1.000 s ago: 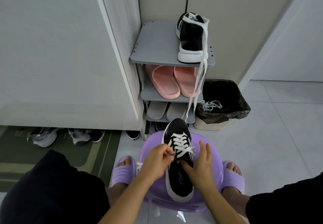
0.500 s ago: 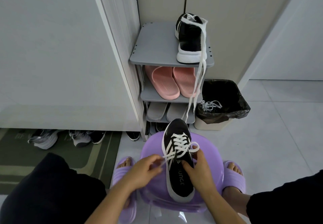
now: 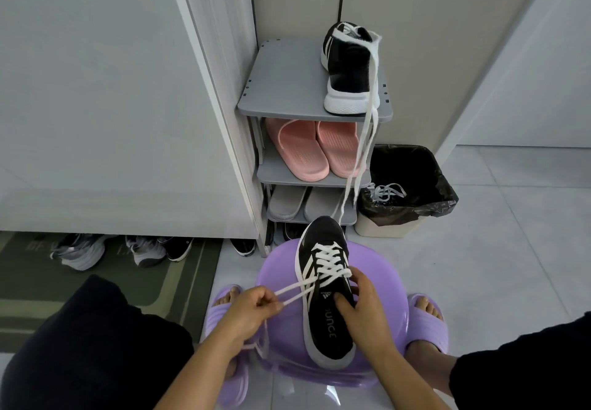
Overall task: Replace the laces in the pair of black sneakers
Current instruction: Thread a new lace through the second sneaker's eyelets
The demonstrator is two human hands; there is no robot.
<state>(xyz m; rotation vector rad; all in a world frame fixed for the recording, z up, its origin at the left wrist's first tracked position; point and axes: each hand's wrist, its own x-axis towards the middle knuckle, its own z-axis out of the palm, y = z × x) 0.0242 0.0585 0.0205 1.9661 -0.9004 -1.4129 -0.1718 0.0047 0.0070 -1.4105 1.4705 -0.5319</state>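
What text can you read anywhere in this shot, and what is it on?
"OUNCE": side of the sneaker on the stool; the right hand may hide a letter before it.
Small logo word above it: too small to read.
Letters on the green mat: blurred, unreadable.
Mark on the pink slipper: too small to read.

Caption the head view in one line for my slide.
Left hand pinches taut white flat lace of black white-striped sneaker on round purple plastic stool; right hand grips the sneaker's side.
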